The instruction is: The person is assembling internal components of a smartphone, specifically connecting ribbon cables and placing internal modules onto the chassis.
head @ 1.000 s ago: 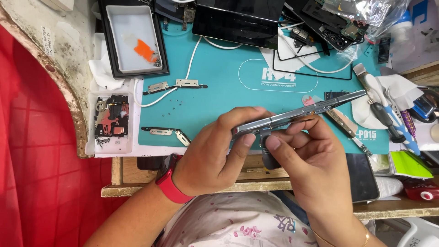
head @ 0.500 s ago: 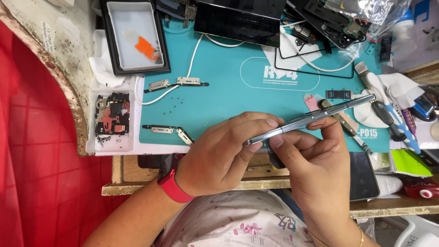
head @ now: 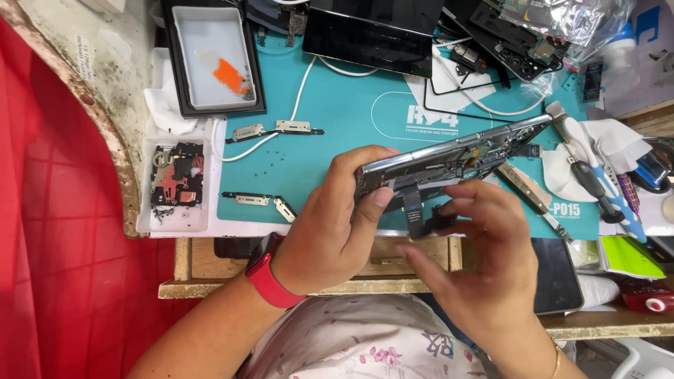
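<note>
Gripping the opened phone frame (head: 449,156) edge-up in your left hand (head: 337,224), its long axis running up-right, your right hand (head: 484,274) pinches the black flex part (head: 430,219) just beneath it.

Phone-repair workbench: teal mat (head: 351,119), screwdrivers (head: 597,186), parts.

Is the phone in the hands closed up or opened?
Opened: the phone shows bare inner parts, and a flat ribbon cable hangs out.
</note>
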